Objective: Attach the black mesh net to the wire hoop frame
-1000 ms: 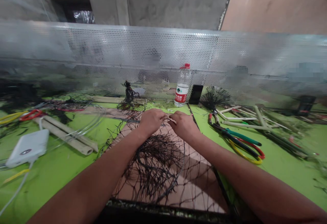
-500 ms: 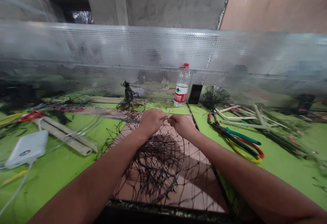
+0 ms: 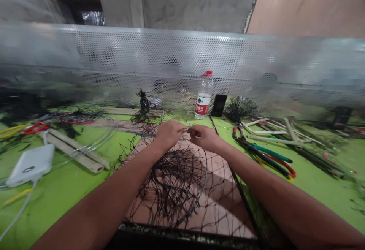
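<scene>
The curled left hand (image 3: 169, 135) and curled right hand (image 3: 203, 137) are seen closed, brought nearer together at the top of the black knotted net (image 3: 173, 189); whether a strand is pinched cannot be told (too fine to see); the net is spread below them over a tan cardboard sheet (image 3: 213, 204).

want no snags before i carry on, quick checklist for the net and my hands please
1. Both hands at the work: ok, the left hand and right hand meet above the black netting.
2. What the fingertips are holding: cannot tell, it is too small to make out.
3. Netting free of tangles: not ok, it is bunched densely in the middle.
4. Brown sheet flat under the netting: ok, no folds show where it is visible.
5. Pliers within reach: ok, they lie on the green table surface, to the right of the right hand.
</scene>
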Available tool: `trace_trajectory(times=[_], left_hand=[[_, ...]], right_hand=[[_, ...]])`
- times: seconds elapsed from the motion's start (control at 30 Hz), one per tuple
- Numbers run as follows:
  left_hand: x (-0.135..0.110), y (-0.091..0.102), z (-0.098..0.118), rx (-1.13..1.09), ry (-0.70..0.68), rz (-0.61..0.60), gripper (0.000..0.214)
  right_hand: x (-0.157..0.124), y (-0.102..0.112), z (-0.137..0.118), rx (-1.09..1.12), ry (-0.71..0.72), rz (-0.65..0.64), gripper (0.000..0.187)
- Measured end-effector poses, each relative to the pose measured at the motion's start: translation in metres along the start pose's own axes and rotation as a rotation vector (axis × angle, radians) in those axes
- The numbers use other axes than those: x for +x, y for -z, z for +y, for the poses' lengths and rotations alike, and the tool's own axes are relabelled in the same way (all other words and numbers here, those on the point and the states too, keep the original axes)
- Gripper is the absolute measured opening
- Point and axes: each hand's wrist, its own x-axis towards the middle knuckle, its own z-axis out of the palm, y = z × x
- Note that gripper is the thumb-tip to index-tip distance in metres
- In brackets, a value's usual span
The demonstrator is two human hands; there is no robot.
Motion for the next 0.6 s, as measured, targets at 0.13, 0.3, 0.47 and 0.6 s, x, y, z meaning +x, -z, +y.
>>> trace_trajectory(times=[0.13, 0.3, 0.47, 0.6], left_hand=[[-0.001, -0.003, -0.001, 0.013, -0.002, 0.010, 0.028], [0.000, -0.004, 0.000, 0.045, -0.010, 0.009, 0.024], [0.000, 0.001, 0.007, 0.042, -0.011, -0.012, 0.024], [-0.001, 0.002, 0.012, 0.062, -0.039, -0.014, 0.026]], right_hand=[[-0.003, -0.001, -0.005, -0.296, 0.133, 0.068, 0.011], [-0.005, -0.002, -0.008, -0.334, 0.119, 0.100, 0.012], [-0.001, -0.007, -0.001, 0.244, -0.143, 0.083, 0.030], [0.002, -0.018, 0.008, 0.852, -0.470, 0.024, 0.014]])
